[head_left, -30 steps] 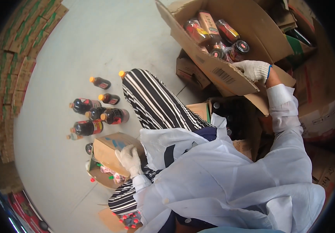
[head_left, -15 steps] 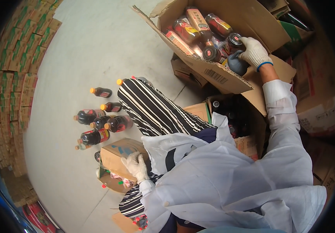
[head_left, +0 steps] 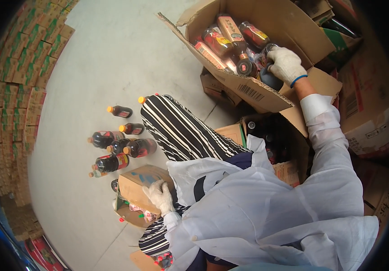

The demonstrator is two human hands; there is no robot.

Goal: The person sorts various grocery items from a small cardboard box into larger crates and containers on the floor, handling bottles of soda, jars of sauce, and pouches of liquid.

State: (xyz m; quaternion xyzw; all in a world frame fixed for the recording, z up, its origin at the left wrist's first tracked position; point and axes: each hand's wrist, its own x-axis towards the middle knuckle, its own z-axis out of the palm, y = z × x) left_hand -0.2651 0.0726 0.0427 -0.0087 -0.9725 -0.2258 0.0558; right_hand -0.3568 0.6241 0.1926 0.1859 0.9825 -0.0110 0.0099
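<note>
My right hand, in a white knitted glove with a blue cuff, is inside the large open cardboard box at upper right. Its fingers curl over a dark-capped bottle, mostly hidden under the glove. A grey-blue rounded object sits just below the fingers. Around them lie bottles of dark sauce, one pale-labelled bottle and another dark-capped bottle. My left hand, also gloved, grips the flap of a small carton holding red-and-white packets.
Several dark bottles with yellow or orange caps stand on the grey floor at left. Stacked cartons line the far left. More boxes crowd the right side, and a box of dark bottles is below the large one.
My right hand has moved slightly left and down over the dark-capped bottle, covering most of its cap. The left hand stays on the carton; the whole view has shifted slightly.
</note>
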